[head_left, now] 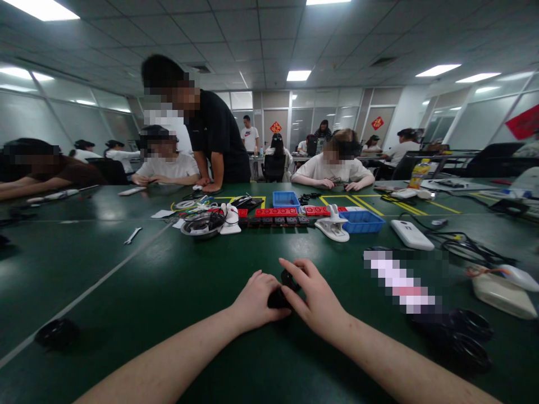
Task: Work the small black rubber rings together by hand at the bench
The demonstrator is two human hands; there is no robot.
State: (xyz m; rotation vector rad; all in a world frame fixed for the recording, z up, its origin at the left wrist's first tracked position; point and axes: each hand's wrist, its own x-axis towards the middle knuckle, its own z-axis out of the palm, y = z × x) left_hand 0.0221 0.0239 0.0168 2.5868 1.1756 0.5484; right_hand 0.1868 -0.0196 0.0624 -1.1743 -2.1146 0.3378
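Observation:
Both my hands meet over the green table in front of me, around a small black part [278, 299] whose kind I cannot make out. My left hand [257, 298] is closed on it, fingers over the top and thumb along the near side. A black rounded piece [287, 278] sticks up between the hands; whether it is joined to the lower part I cannot tell. My right hand [315, 294] grips this piece between thumb and fingers, with the index finger raised over it. The fingers partly hide both black shapes.
A black ring-shaped part [57, 334] lies left, and black rings [469, 342] lie right. Ahead stand a bowl of cables [204, 224], red power strips [275, 212], a white clip stand [333, 224] and a blue tray [362, 221]. A wrench [133, 235] lies farther left. People sit opposite.

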